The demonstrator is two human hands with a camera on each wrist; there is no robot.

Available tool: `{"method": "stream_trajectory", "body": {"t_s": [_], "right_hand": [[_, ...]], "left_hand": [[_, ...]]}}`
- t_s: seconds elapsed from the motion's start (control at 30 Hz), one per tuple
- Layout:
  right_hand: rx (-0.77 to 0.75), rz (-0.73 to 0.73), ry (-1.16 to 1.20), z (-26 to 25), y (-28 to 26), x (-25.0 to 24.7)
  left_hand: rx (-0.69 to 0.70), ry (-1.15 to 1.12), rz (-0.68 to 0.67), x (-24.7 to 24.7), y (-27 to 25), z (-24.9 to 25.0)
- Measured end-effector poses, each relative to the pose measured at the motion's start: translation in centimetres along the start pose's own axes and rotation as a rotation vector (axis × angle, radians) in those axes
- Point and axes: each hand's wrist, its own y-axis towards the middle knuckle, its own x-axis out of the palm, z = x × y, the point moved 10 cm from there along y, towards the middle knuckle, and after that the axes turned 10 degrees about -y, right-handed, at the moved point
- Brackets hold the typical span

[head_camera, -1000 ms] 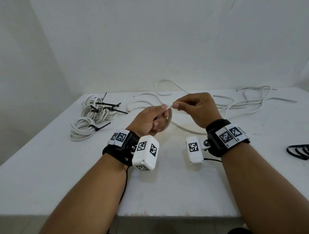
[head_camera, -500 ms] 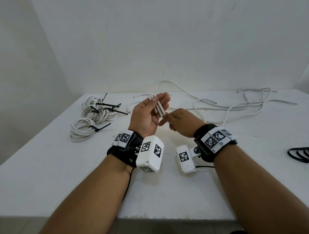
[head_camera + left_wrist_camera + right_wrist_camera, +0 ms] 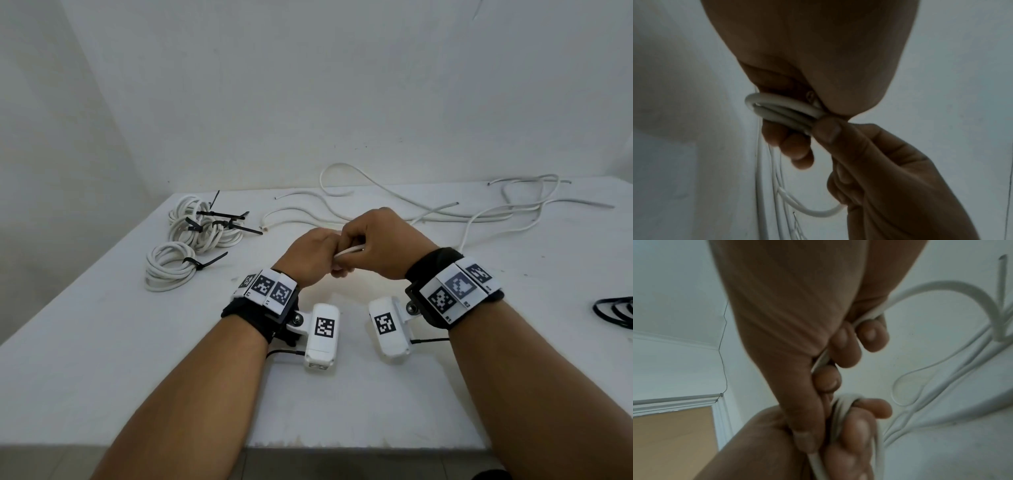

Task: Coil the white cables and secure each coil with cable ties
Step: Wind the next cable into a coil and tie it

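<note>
Winding now: both hands meet above the flat white table (image 3: 102,377), working one thin white cable (image 3: 349,254) into small loops, by my judgement an early turn of a new coil.
Left hand (image 3: 310,255): its grip is closed round the stacked loops (image 3: 785,112), fingers curled under them, likely to keep the turns from springing apart.
Right hand (image 3: 380,246): thumb and fingers pinch the same cable just beside the loops, the free length running through its curled fingers (image 3: 846,347) so the next turn can be fed across.
Cable's tail: it trails off the right hand toward the far side of the table, slack.
Finished work: three white coils bound with black cable ties (image 3: 202,229) lie at the left, well apart from the hands.
Still to do: loose white cables (image 3: 496,214) sprawl along the far edge by the wall.
Right edge: a dark looped bundle (image 3: 616,310), possibly spare ties; I cannot tell.
</note>
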Motion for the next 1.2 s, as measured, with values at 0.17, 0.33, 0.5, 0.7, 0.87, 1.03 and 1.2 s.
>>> {"method": "stream_trajectory", "body": {"t_s": [0.17,0.33,0.5,0.7,0.87,1.03,1.2], "right_hand": [[-0.012,0.161,0.098,0.7,-0.1,-1.9],[-0.055,0.279,0.268,1.3,-0.8,-4.2],[-0.093,0.293,0.482,1.8,-0.8,-5.2],[-0.135,0.24,0.707,2.3,-0.5,-4.6],[-0.12,0.222,0.695,2.4,-0.2,-4.2],[-0.057,0.26,0.71,4.2,-0.2,-4.3],[0.02,0.201,0.525,4.7,0.5,-2.1]], "left_hand": [[-0.009,-0.198,-0.012,0.6,-0.7,1.1],[0.018,-0.472,-0.146,1.3,-0.8,0.5],[0.04,-0.667,-0.259,2.4,-1.1,1.7],[0.101,-0.814,-0.292,2.5,-1.8,3.7],[0.111,-0.847,-0.307,2.5,-1.7,3.9],[0.108,-0.919,-0.345,2.8,-1.8,4.1],[0.179,-1.122,-0.344,1.6,-2.0,5.2]]}}
